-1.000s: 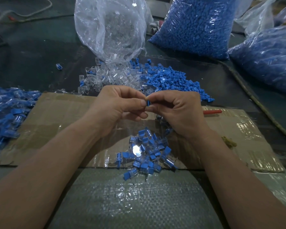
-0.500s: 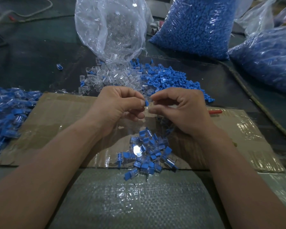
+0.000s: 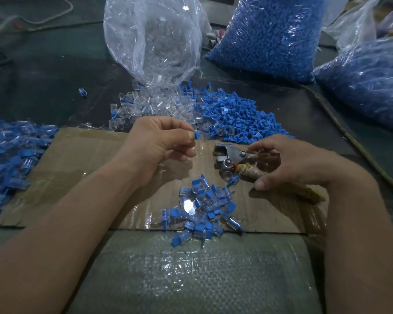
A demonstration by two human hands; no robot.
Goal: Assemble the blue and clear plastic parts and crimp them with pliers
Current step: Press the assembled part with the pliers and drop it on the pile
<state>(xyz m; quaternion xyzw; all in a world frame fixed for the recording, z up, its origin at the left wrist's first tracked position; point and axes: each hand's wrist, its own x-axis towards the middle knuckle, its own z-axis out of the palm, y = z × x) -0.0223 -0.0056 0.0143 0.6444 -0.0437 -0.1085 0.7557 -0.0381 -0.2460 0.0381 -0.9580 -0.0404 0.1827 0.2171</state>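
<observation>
Apart they go: my right hand (image 3: 288,164) has left the shared pinch and dropped to the right, onto the pliers (image 3: 232,157). They lie on the cardboard sheet (image 3: 77,159), steel jaws pointing left. My forefinger curls over the upper handle and my thumb tucks against the lower, cloth-wrapped one, so I am gripping the handles. My left hand (image 3: 161,143) stays up over the cardboard, fingers curled in, with thumb and forefinger pinching the blue part (image 3: 197,135). Whether a clear piece sits on it, I cannot tell. Below both hands, the small pile of joined pieces (image 3: 204,209) spills over the cardboard's near edge. Beyond my knuckles lie the loose clear parts (image 3: 150,107) and, just right of them, the heap of blue parts (image 3: 236,118). More joined pieces (image 3: 9,155) crowd the left side.
</observation>
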